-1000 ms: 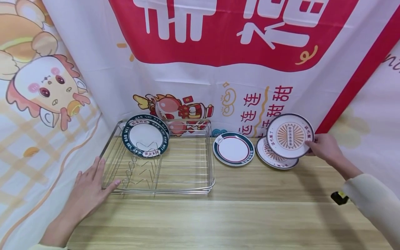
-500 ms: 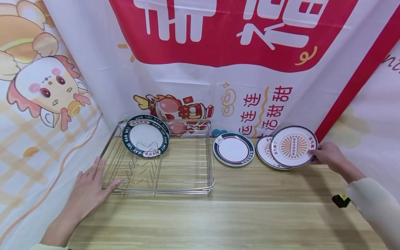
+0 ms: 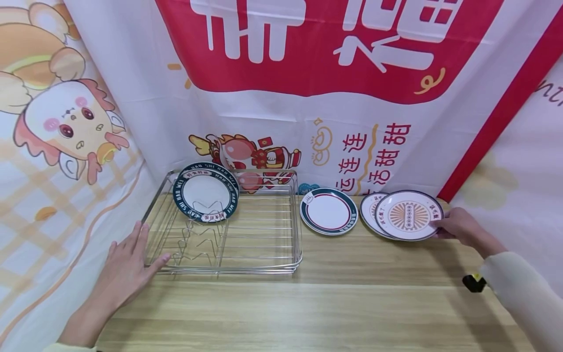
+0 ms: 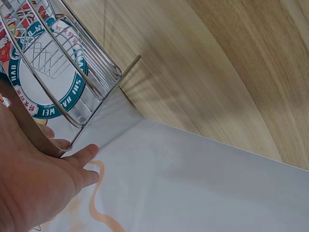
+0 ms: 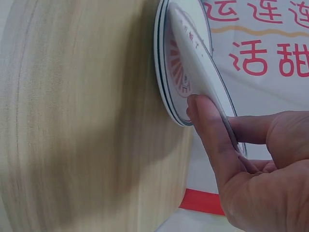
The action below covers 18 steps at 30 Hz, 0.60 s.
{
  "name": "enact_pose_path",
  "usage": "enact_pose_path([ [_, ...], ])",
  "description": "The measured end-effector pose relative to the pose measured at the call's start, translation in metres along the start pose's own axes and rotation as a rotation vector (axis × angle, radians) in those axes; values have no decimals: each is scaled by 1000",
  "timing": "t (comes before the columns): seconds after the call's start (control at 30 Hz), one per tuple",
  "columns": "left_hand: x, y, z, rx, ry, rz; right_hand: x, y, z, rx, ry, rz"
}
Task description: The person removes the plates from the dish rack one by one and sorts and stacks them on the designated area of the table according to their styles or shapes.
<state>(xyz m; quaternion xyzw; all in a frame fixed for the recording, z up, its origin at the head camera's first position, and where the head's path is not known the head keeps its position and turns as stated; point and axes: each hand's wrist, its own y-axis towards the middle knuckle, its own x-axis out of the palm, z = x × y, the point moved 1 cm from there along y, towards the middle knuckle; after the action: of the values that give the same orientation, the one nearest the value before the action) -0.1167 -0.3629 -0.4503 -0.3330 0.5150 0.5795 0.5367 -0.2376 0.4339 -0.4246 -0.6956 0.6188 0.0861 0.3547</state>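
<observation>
My right hand (image 3: pixel 467 231) pinches the right rim of a white plate (image 3: pixel 409 216) with an orange sunburst print, thumb on top and fingers beneath. This plate tilts over a matching sunburst plate (image 3: pixel 370 211), covering much of it; in the right wrist view a gap shows between them on the hand's side. At the left, my left hand (image 3: pixel 123 269) touches the side of a wire dish rack (image 3: pixel 259 269) with its fingers spread. Green-rimmed plates (image 3: pixel 205 193) lean in the rack's left part, one partly hidden behind the other.
Beside the rack lies a white plate (image 3: pixel 329 211) with a green rim and red ring. A printed cloth (image 3: pixel 264 107) hangs behind the wooden table (image 3: pixel 308 313), with another cloth (image 3: pixel 48 205) along the left. A small black object (image 3: pixel 474 282) shows by the right sleeve.
My right hand has lowered the sunburst plate, first rightward and then slightly back left, over the matching one. The left hand stays at the rack.
</observation>
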Motion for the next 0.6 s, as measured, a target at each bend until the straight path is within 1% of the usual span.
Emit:
enact_pose_path([
  [0.3, 1, 1, -2, -5, 1, -7, 4, 8, 6, 9, -147, 56],
  [0.47, 1, 0, -2, -5, -1, -6, 9, 15, 10, -21, -232, 73],
  [0.6, 0, 0, 0, -4, -3, -8, 15, 18, 13, -74, -360, 91],
])
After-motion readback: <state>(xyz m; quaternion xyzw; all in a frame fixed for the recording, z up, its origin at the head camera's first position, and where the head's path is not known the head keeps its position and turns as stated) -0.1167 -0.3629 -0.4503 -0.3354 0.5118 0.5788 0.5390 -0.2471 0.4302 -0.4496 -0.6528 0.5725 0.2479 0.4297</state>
